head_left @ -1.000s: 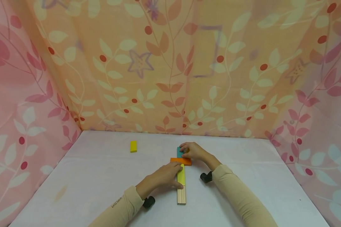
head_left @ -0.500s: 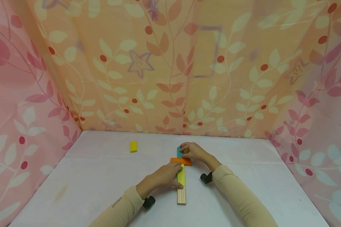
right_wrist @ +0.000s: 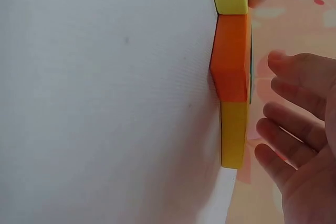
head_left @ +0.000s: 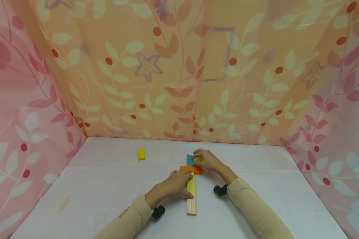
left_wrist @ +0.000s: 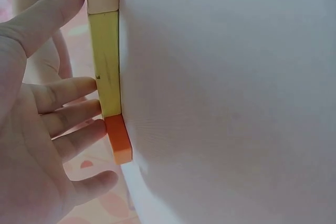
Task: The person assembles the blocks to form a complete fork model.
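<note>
A row of wooden blocks lies on the white table: a plain wood block (head_left: 191, 206), a light yellow block (head_left: 191, 186), an orange block (head_left: 194, 170) set crosswise, then a teal block (head_left: 189, 160) beside a darker yellow block (right_wrist: 233, 135). My left hand (head_left: 174, 184) rests along the row with spread, relaxed fingers. Its thumb is at the plain block, and its fingertips touch the light yellow and orange ones in the left wrist view. Above the far pair hovers my right hand (head_left: 210, 161), holding nothing; its fingers (right_wrist: 302, 69) are loosely bent, apart from the blocks.
Another yellow block (head_left: 141, 154) lies alone at the back left of the table (head_left: 101, 186). Floral cloth (head_left: 179, 73) hangs behind the table and along both sides. Black wrist cameras (head_left: 158, 211) sit under the sleeves.
My right hand has shifted slightly right and drawn off the teal and darker yellow blocks, uncovering more of them. The left hand and the row stay in place.
</note>
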`<state>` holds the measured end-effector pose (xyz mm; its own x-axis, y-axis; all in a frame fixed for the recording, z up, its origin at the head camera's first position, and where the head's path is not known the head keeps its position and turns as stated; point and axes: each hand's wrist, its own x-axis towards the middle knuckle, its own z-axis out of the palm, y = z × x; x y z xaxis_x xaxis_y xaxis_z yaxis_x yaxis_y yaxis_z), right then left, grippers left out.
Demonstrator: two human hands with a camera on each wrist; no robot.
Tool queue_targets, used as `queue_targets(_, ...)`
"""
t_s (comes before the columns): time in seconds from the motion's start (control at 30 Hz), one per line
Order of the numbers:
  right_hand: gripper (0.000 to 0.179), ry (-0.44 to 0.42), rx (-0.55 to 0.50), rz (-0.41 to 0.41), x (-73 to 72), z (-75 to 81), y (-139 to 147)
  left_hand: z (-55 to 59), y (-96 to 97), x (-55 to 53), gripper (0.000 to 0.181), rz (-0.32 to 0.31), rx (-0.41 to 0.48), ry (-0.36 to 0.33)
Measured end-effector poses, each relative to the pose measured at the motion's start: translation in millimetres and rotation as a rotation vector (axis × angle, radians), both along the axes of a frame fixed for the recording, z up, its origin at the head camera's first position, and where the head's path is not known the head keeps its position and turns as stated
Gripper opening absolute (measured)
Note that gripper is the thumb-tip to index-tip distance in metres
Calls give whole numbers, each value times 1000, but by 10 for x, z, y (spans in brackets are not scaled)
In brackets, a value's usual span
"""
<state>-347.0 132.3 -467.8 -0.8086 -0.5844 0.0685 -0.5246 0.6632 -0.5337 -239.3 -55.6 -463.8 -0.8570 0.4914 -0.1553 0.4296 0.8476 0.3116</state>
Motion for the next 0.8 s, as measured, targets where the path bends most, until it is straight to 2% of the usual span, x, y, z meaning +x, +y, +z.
queue_targets(0.23,29,58,38,24,91,-10,50,-4,4,-5,80,6,-1,13)
queue_targets(0.57,30,55,41,13,255,15,58,-3,1,38,81,-10,7,5)
queue_targets(0.8,30,92,45,55,308,-11,56,22,-5,55,79,-46,-53,43)
